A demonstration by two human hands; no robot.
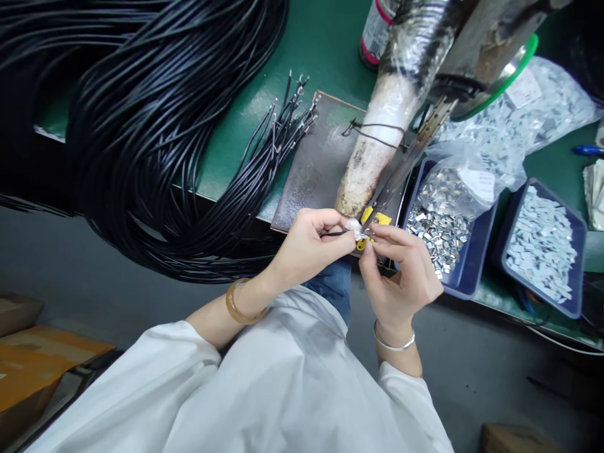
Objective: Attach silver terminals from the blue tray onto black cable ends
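My left hand [315, 242] is closed in a pinch on a black cable [334, 234] at the front edge of a dark metal plate [306, 179]. White wrapping [355, 226] shows at its fingertips. Close by, my right hand [401, 264] pinches at the cable's end, thumb and forefinger nearly together; what lies between them is too small to make out. Just beyond the fingertips are yellow parts [381, 219] at the foot of a machine. A white, plastic-wrapped tube [372, 138] slants down to them, bound with thin wire.
Bundled black cables [141, 126] cover the left side, their stripped ends [295, 116] on the green table [325, 38]. At right, one blue bin [472, 277] holds small metal pieces, another bin [578, 277] pale pieces. A plastic bag [557, 94] and a can [375, 38] stand behind.
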